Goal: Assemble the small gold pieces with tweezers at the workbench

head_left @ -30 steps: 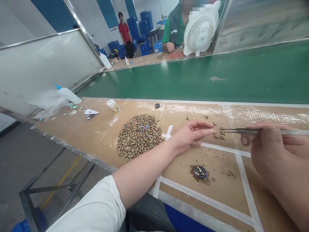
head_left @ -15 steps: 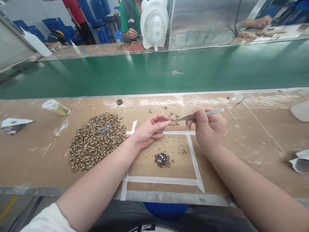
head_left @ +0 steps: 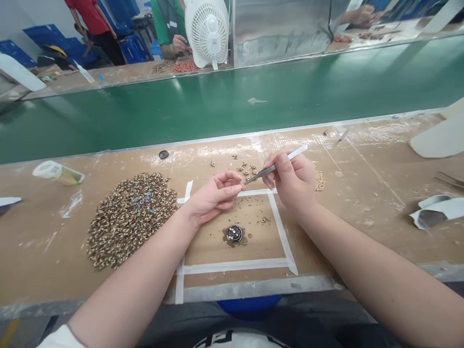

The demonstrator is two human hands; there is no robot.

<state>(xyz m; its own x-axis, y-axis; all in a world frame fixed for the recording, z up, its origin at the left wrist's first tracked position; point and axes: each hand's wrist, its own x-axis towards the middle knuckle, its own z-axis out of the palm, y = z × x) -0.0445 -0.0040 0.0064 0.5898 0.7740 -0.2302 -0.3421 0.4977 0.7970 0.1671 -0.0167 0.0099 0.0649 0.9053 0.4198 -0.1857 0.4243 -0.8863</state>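
Note:
My right hand (head_left: 294, 179) grips metal tweezers (head_left: 270, 169), their tip pointing down to the left. That tip meets the fingertips of my left hand (head_left: 219, 195), which pinch a small piece too tiny to name. Just behind the fingers lie several small gold-coloured pieces (head_left: 250, 169). Below my hands, a round black dish (head_left: 234, 234) holds dark stuff and a few pale bits, with a dark stain around it. To the left of my left forearm spreads a large pile of small gold and dark-red pieces (head_left: 126, 217) with some blue bits on top.
White tape (head_left: 239, 265) frames part of the brown table. Small gold beads (head_left: 319, 181) lie beyond my right hand. A clear jar (head_left: 58, 173) rests on its side at the left; a black cap (head_left: 163, 154) lies behind the pile. Across the green belt (head_left: 145, 111) stand a white fan (head_left: 207, 34) and other people.
The view has swung to the right, so table things sit further left. The tweezers are tilted more steeply, their tip still at my left fingertips.

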